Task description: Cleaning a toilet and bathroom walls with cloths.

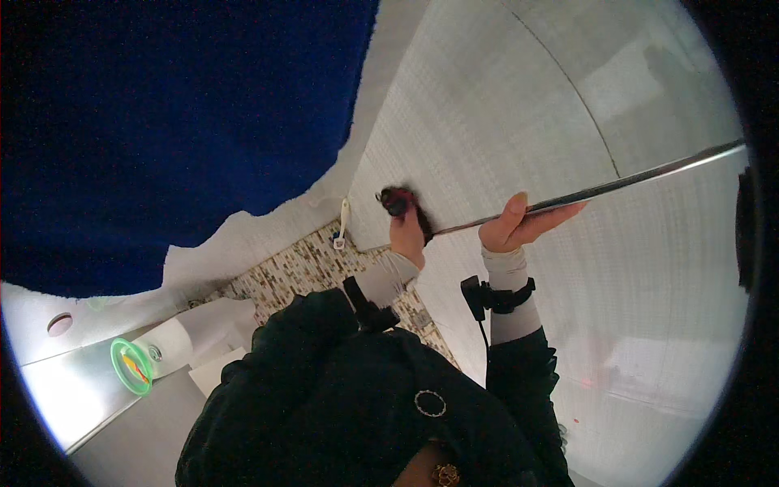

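Note:
My left hand (408, 234) grips a dark brush (398, 201) with a reddish part, its dark bristles against the pale panelled wall (487, 140). The brush is partly blurred, so its exact kind is hard to tell. To the right, my right hand (517, 225) rests against a long metal edge strip (608, 185) that runs across the pale surface, thumb above it and fingers stretched along its underside. Both wrists carry black straps with small devices.
A dark blue cloth (182, 122) hangs at upper left. A white-handled tool (342, 225) stands by the corner above the mosaic-patterned floor (298, 268). At lower left is a white bin (164, 350) with a green rim.

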A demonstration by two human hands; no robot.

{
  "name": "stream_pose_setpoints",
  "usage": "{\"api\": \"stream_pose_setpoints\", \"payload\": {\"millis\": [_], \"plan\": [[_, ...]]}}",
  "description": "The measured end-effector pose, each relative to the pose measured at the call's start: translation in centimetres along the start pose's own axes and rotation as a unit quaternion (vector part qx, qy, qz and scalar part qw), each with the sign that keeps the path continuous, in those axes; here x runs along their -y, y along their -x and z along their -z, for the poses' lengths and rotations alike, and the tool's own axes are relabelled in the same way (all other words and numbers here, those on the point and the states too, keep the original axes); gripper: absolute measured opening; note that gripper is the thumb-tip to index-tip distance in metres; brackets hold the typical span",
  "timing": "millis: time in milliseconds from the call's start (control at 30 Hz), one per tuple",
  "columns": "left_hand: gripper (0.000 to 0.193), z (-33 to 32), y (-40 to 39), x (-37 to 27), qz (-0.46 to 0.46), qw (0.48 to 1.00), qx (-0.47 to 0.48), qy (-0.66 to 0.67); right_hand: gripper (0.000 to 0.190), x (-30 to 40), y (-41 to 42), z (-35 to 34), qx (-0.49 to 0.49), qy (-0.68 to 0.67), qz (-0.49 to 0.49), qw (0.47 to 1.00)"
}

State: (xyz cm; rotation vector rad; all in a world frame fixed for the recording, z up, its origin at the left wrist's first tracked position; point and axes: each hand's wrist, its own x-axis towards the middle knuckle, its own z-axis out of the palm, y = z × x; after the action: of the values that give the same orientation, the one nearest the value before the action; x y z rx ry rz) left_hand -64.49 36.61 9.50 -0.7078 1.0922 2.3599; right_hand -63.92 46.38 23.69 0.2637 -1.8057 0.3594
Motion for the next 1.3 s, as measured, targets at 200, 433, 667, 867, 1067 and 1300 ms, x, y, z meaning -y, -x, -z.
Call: {"api": "stream_pose_setpoints", "payload": {"millis": [200, 433, 667, 867, 1067, 1300], "plan": [[0.057, -4.9, 5.4, -6.3, -0.394, 0.886, 0.224, -0.097, 0.071, 0.8, 0.0, -0.6, 0.010, -0.001, -0.050, 0.999], [0.057, -12.0, 7.3, -18.2, -0.804, 0.443, 0.272, -0.289, 0.066, 0.3, -0.9, -0.2, -0.009, 0.005, -0.024, 1.000], [0.045, -9.6, 2.9, -28.9, -0.844, 0.186, 0.145, -0.481, 0.065, 0.9, -1.0, -0.3, -0.027, -0.007, -0.006, 1.000], [0.038, -6.9, 5.3, -29.8, -0.829, 0.068, 0.009, -0.555, 0.065, 0.4, -0.8, 0.1, -0.041, -0.014, -0.003, 0.999], [0.040, 6.6, 0.3, -31.4, -0.775, 0.372, -0.028, -0.510, 0.065, 0.5, -1.0, 0.8, -0.035, -0.032, -0.003, 0.999], [0.039, -0.4, 5.5, -33.2, -0.810, 0.398, -0.069, -0.426, 0.064, 0.8, -1.0, 1.0, -0.030, -0.035, -0.003, 0.999]]}}
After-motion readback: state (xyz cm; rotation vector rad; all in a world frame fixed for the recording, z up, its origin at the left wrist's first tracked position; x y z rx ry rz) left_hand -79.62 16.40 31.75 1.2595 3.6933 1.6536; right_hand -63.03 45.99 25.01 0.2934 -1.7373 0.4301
